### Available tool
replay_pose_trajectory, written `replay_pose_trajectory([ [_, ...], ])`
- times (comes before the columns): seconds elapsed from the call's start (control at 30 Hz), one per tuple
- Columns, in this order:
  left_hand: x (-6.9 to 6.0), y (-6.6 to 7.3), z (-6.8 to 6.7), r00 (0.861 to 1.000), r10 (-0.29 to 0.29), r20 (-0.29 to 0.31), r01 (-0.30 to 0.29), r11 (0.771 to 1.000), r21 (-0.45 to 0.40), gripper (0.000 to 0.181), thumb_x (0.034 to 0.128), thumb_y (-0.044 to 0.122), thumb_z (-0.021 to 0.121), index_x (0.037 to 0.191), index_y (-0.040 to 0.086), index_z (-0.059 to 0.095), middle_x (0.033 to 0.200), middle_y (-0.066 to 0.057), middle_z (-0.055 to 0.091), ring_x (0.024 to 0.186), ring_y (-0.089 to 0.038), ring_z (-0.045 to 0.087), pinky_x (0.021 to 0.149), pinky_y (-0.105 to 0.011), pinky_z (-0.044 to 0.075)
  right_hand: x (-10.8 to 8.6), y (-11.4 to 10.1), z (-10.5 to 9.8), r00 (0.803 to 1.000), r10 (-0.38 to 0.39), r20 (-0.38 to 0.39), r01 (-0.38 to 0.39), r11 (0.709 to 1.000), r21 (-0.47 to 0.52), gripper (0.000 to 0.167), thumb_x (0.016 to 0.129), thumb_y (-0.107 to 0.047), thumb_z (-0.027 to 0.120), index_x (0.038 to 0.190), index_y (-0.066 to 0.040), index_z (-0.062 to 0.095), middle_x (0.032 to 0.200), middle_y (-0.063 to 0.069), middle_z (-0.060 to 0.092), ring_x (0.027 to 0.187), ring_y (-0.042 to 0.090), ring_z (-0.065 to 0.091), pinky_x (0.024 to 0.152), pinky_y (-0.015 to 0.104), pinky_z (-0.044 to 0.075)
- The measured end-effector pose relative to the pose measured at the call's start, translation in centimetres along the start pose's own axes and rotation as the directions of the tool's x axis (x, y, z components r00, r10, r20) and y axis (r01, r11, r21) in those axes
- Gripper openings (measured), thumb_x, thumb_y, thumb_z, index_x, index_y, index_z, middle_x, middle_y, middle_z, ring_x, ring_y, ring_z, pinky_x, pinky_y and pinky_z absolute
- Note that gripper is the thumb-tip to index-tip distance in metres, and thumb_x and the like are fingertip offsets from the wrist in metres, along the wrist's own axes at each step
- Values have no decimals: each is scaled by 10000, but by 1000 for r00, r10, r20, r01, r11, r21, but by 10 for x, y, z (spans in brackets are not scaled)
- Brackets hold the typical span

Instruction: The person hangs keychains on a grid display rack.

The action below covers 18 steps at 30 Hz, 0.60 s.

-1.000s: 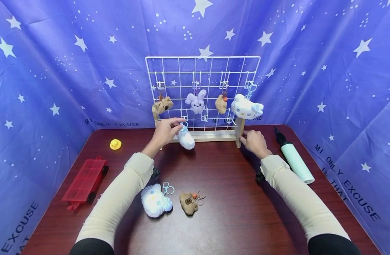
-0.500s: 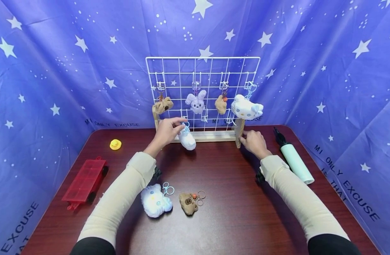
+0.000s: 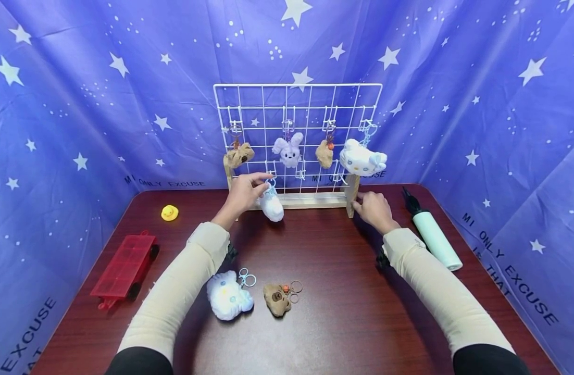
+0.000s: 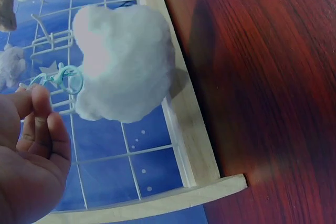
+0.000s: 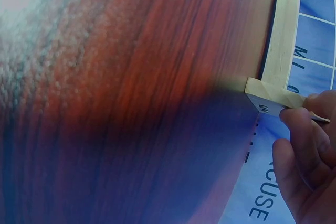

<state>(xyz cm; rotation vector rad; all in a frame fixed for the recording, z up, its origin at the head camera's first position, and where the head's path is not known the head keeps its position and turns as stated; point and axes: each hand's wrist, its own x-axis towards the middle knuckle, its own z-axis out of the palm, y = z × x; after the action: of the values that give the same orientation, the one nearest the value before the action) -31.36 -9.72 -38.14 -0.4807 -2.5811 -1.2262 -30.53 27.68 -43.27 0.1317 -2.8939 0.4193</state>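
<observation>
By its light-blue ring (image 4: 71, 79), a fluffy white plush keychain (image 3: 272, 207) is pinched between the thumb and index finger of my left hand (image 3: 244, 195). It dangles before the lower left of a white wire grid rack (image 3: 298, 84), close to a wire hook there. In the left wrist view the plush (image 4: 126, 61) shows its plain back; whether the ring touches the hook I cannot tell. My right hand (image 3: 375, 209) grips the rack's right wooden post (image 3: 351, 195) low down, thumb and fingertips on opposite sides of the wood (image 5: 275, 94).
On upper hooks hang a brown plush (image 3: 240, 154), a lilac bunny (image 3: 289, 150), another brown plush (image 3: 325, 153) and a white cat plush (image 3: 362, 157). The table bears a white cat keychain (image 3: 228, 296), brown bear keychain (image 3: 276, 299), red cart (image 3: 125, 268), yellow duck (image 3: 170, 212) and pale-green pump (image 3: 437, 239).
The white plush keychain has swung slightly right and then back left under my left fingers. My right hand has stayed on the wooden post.
</observation>
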Motion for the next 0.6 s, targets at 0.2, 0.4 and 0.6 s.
replay_pose_trajectory([
  [0.2, 1, -1, -1, 999, -1, 44, 2, 1000, -13, 295, 937, 120, 735, 1230, 155, 754, 855, -113, 784, 722, -225, 709, 531, -196, 435, 0, 1, 1, 1000, -2, -2, 2, 1000, -1, 388, 973, -297, 623, 1298, -100, 700, 1197, 289, 685, 1017, 555, 647, 812, 672, 544],
  [0.4, -1, -1, -4, 996, -15, 90, 14, 1000, 3, 343, 951, 143, 723, 1293, 170, 722, 1032, -113, 794, 883, -245, 754, 657, -233, 537, -1, 1, 1, 1000, 7, 6, -7, 1000, 1, 382, 974, -304, 622, 1294, -110, 704, 1200, 287, 685, 1025, 559, 645, 812, 679, 544],
  [0.6, -2, -1, -10, 993, -7, 118, 6, 1000, 4, 359, 960, 140, 710, 1317, 178, 708, 1143, -122, 769, 901, -266, 729, 686, -243, 551, -1, 0, 0, 1000, 3, 11, -3, 1000, 1, 396, 980, -299, 619, 1306, -88, 694, 1222, 288, 678, 1043, 552, 644, 835, 671, 546],
])
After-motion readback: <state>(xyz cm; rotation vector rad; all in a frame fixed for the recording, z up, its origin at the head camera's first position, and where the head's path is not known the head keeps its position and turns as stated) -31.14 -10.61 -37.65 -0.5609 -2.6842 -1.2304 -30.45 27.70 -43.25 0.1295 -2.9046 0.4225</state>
